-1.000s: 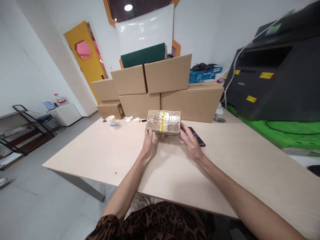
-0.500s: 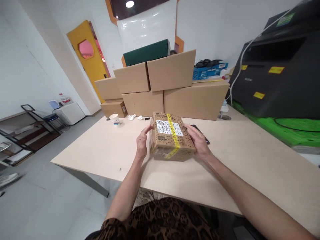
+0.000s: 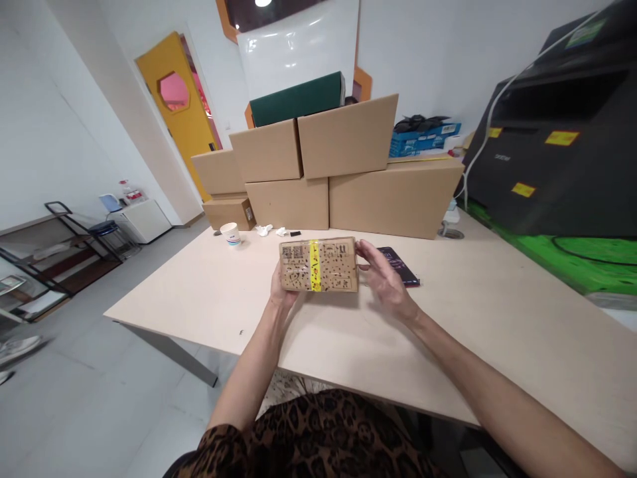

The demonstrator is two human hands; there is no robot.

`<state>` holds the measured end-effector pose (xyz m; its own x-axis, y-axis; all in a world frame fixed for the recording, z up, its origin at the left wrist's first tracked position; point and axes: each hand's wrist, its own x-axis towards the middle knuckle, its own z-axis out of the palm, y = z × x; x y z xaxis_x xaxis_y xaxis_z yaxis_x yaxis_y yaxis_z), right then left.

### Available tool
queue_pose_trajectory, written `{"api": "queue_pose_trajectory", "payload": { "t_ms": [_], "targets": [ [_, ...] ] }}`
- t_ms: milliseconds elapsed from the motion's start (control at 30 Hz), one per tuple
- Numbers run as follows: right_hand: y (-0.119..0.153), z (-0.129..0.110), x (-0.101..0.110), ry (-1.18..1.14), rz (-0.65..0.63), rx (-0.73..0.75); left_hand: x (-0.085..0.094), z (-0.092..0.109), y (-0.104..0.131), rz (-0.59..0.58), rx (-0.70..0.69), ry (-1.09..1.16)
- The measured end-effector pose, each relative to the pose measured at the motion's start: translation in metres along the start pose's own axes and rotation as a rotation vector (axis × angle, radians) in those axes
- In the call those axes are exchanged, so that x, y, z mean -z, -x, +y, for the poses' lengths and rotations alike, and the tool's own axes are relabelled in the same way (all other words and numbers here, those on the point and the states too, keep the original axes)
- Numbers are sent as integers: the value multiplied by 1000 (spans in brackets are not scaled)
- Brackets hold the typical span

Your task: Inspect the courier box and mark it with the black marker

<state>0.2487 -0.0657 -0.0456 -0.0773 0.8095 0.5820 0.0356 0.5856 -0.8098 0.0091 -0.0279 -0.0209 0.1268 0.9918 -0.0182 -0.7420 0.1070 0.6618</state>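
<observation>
A speckled cardboard box [image 3: 336,267] with a yellow tape strip down its middle is tilted up over the table, a narrow side facing me. My left hand [image 3: 283,290] grips its left end, with the fingers hidden behind and under it. At the right end is my right hand [image 3: 385,282], fingers extended and apart; the fingertips are close to the box's edge, and I cannot tell whether they touch it. Just beyond that hand a dark flat item [image 3: 399,267] with pinkish lettering lies on the table, partly covered by the hand.
Large cardboard boxes [image 3: 383,206] are stacked along the table's [image 3: 189,299] back, topped by a green binder-like item [image 3: 298,99]. A paper cup [image 3: 230,234] and crumpled tissues [image 3: 263,230] stand before them. A black machine [image 3: 557,159] is at right, beside a blue basket [image 3: 423,141].
The box has been turned so that its narrow side faces me and its labelled top is out of sight. My right hand has loosened from its right side, uncovering more of the dark flat item.
</observation>
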Motion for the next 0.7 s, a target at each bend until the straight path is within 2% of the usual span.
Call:
{"api": "queue_pose_trajectory", "payload": {
  "t_ms": [100, 167, 233, 333, 500, 600, 700],
  "targets": [
    [1, -7, 4, 418, -163, 251, -7, 6, 3, -18, 5, 8],
    [-2, -10, 7, 581, -170, 350, -7, 8, 4, -31, 44, -14],
    [-5, -13, 11, 649, -151, 393, -5, 8, 4, -17, 104, -61],
    [-11, -20, 19, 649, -106, 441, 2, 5, 2, -7, 168, -130],
    [-12, -31, 21, 474, -114, 518, 7, -1, 3, -30, 131, -256],
    [-9, -32, 18, 393, -61, 495, 3, 0, 8, -117, -20, -337],
    [-6, -33, 17, 349, 30, 375, -2, 5, 16, -278, -216, -383]
  ]
}}
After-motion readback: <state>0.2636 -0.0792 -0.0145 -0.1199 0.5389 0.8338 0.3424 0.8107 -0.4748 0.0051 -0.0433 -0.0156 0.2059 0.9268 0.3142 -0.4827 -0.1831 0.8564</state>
